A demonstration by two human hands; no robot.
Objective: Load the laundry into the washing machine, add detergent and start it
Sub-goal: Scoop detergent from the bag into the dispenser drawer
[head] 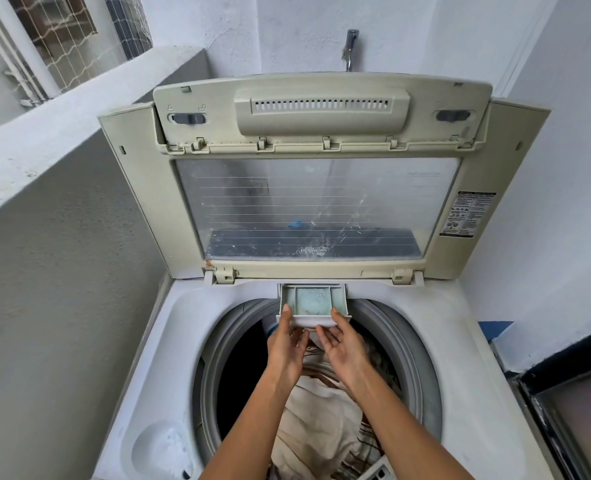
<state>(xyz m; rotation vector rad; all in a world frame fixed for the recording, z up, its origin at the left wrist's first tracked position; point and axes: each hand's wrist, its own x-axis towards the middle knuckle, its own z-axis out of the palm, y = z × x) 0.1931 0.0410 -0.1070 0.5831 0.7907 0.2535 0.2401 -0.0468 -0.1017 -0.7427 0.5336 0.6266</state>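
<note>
With the laundry (321,410) lying in the drum (218,358) of the washing machine (148,341), the detergent step looks to be in hand. The detergent drawer (313,301) sticks out over the drum's back edge; the left hand (287,341) and right hand (344,344) each pinch its front lip, thumb on top, fingers curled beneath. Next, I judge, it needs a square, level push home. Whether the pale blue-green stuff inside is fresh powder or old residue is unclear; controls are out of view
</note>
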